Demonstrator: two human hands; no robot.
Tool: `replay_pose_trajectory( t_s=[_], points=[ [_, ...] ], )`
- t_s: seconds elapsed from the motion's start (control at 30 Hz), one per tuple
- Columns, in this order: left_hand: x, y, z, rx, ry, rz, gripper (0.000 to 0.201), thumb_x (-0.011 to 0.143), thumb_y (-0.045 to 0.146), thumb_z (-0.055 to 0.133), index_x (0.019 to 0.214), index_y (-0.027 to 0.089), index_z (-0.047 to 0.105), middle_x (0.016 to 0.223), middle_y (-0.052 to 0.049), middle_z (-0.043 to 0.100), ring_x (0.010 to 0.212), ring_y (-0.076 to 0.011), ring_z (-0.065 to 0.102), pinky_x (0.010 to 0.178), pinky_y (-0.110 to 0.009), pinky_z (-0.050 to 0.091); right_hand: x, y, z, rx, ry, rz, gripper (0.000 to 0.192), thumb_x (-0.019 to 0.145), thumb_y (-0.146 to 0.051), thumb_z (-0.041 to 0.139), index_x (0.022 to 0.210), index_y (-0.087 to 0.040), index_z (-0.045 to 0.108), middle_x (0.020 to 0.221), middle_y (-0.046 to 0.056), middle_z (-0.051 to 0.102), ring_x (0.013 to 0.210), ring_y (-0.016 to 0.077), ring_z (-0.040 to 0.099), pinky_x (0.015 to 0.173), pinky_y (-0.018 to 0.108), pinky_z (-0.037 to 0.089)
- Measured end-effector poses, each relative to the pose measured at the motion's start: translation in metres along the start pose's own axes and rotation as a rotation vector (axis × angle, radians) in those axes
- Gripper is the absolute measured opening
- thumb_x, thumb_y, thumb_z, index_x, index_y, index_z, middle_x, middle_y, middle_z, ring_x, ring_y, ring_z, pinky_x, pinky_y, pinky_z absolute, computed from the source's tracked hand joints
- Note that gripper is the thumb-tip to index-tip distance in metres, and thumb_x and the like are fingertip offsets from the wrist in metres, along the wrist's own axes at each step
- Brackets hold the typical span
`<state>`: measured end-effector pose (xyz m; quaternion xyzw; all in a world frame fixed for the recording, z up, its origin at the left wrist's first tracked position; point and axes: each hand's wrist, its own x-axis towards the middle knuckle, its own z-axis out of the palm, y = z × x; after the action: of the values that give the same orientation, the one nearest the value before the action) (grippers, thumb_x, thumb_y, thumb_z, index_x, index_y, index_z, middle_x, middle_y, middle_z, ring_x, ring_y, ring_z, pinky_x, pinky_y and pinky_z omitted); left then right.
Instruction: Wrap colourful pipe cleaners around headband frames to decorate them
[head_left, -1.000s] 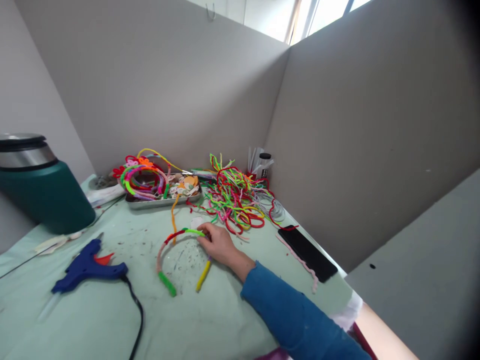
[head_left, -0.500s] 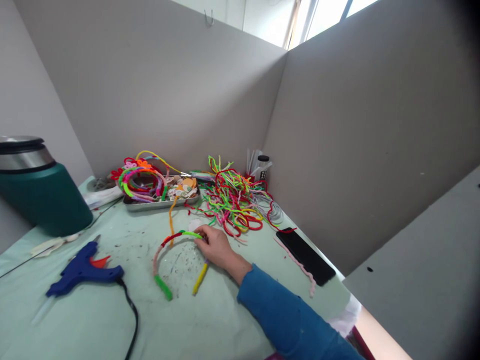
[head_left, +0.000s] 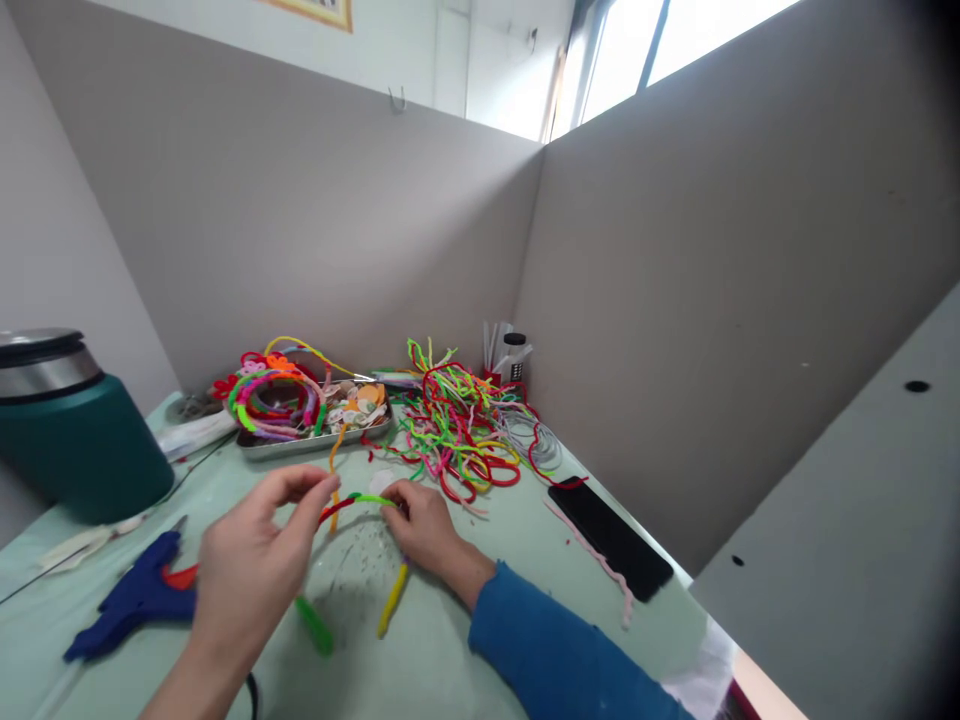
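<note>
Blue-sleeved right hand, fingers pinching multicoloured band; left hand arched over it, fingers' hold unclear

Left hand newly at the colourful band

The left hand hid part of the band, and I couldn't tell whether it gripped or merely hovered; the right hand covered another stretch. The left hand also blocked the end of the gun and much of its cord. The view's edge cut off the bottle at left and the sleeve below. The scraps in the tray were too small to identify.
</note>
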<state>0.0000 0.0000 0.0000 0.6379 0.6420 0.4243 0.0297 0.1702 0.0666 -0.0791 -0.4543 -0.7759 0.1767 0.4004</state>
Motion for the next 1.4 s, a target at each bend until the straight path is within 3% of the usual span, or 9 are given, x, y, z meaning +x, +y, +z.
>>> replay_pose_trajectory(
  t_s=[0.1,0.2,0.3,0.4,0.57,0.8,1.03,1.2,1.4],
  points=[
    [0.022,-0.002,0.018,0.091,-0.232,0.164,0.031,0.078,0.041,0.048,0.097,0.022,0.064,0.099,-0.004,0.067,0.092,-0.0215,0.059,0.080,-0.031,0.046,0.001,-0.002,0.000,0.010,-0.009,-0.002,0.014,0.079,-0.018,0.052,0.090,-0.021,0.060,0.083,0.000,0.064,0.074,0.0128,0.057,0.064,0.021,0.040],
    [0.020,-0.022,0.036,0.184,-0.371,0.310,0.031,0.078,0.035,0.048,0.101,0.021,0.064,0.102,-0.007,0.066,0.094,-0.0234,0.058,0.083,-0.036,0.045,0.001,-0.003,0.000,0.021,-0.010,-0.014,0.013,0.079,-0.018,0.052,0.089,-0.021,0.060,0.082,0.000,0.064,0.073,0.0128,0.057,0.064,0.022,0.040],
    [0.013,-0.035,0.045,0.226,-0.290,0.385,0.031,0.080,0.027,0.044,0.105,0.022,0.063,0.111,-0.008,0.061,0.100,-0.0239,0.055,0.086,-0.038,0.043,0.001,-0.004,0.000,0.044,-0.015,-0.028,0.011,0.080,-0.018,0.052,0.088,-0.021,0.059,0.081,0.000,0.064,0.072,0.0125,0.057,0.064,0.021,0.040],
    [0.009,-0.038,0.048,0.267,-0.237,0.356,0.035,0.081,0.028,0.044,0.112,0.022,0.059,0.117,-0.009,0.058,0.104,-0.0246,0.054,0.086,-0.038,0.044,0.000,-0.006,0.001,0.068,-0.031,-0.052,0.011,0.081,-0.019,0.051,0.088,-0.020,0.059,0.081,0.000,0.064,0.072,0.0123,0.057,0.064,0.021,0.040],
    [0.006,-0.041,0.047,0.257,-0.339,0.272,0.031,0.084,0.028,0.038,0.102,0.026,0.064,0.106,-0.003,0.065,0.090,-0.0191,0.062,0.075,-0.028,0.048,-0.001,-0.009,0.001,0.088,-0.054,-0.081,0.011,0.081,-0.019,0.050,0.088,-0.021,0.059,0.080,0.001,0.063,0.071,0.0125,0.056,0.064,0.021,0.040],
    [0.005,-0.038,0.043,0.441,-0.336,0.131,0.033,0.085,0.030,0.039,0.109,0.024,0.061,0.092,-0.005,0.070,0.078,-0.0213,0.066,0.062,-0.027,0.046,-0.002,-0.008,0.001,0.110,-0.056,-0.092,0.011,0.079,-0.016,0.052,0.086,-0.020,0.059,0.077,0.000,0.062,0.069,0.0117,0.055,0.062,0.020,0.038],
    [0.005,-0.047,0.049,0.441,-0.397,0.211,0.031,0.086,0.026,0.036,0.098,0.024,0.065,0.093,-0.004,0.070,0.081,-0.0206,0.065,0.067,-0.027,0.045,-0.002,-0.005,0.002,0.106,-0.043,-0.094,0.010,0.078,-0.015,0.052,0.084,-0.019,0.059,0.075,-0.001,0.061,0.067,0.0114,0.054,0.061,0.020,0.038],
    [0.004,-0.047,0.050,0.396,-0.363,0.185,0.034,0.086,0.031,0.037,0.112,0.023,0.058,0.106,-0.005,0.066,0.088,-0.0202,0.064,0.070,-0.027,0.045,-0.004,-0.005,0.003,0.084,-0.027,-0.089,0.010,0.079,-0.016,0.053,0.086,-0.020,0.059,0.076,-0.001,0.061,0.067,0.0109,0.054,0.062,0.020,0.038],
    [0.003,-0.039,0.047,0.465,-0.436,0.159,0.032,0.086,0.028,0.034,0.103,0.026,0.062,0.097,-0.003,0.069,0.084,-0.0214,0.064,0.067,-0.028,0.043,0.001,-0.003,-0.009,-0.025,0.028,-0.120,0.010,0.083,-0.026,0.052,0.087,-0.019,0.059,0.079,0.000,0.060,0.072,0.0124,0.054,0.066,0.022,0.039]
  ],
)
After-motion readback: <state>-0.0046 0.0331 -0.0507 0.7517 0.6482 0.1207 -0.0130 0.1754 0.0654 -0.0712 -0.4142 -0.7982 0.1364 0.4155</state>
